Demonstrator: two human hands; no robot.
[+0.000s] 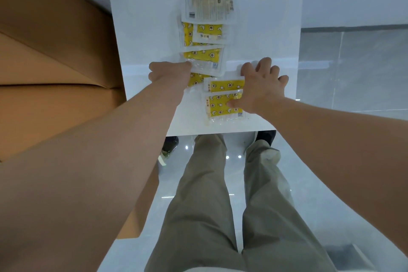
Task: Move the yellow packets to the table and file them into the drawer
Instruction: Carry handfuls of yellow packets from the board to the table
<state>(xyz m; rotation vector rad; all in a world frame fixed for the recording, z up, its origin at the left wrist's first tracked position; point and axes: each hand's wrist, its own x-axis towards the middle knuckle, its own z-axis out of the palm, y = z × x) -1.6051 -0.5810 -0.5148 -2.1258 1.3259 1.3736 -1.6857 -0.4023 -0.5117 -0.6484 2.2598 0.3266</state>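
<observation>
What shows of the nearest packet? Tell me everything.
The nearest packet is a flat clear plastic pouch with a yellow insert printed with stars and moons. It lies flat on the white table near its front edge, touching a second packet beyond it; the thumb of the right hand presses on it.

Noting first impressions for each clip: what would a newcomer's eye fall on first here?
A line of star-printed yellow packets runs down the middle of the white table, the farthest packet lying pale side up. Both bare hands are on it: the left hand grips a middle packet by its clear edge, and the right hand, fingers spread, presses its thumb on the nearest packet.
</observation>
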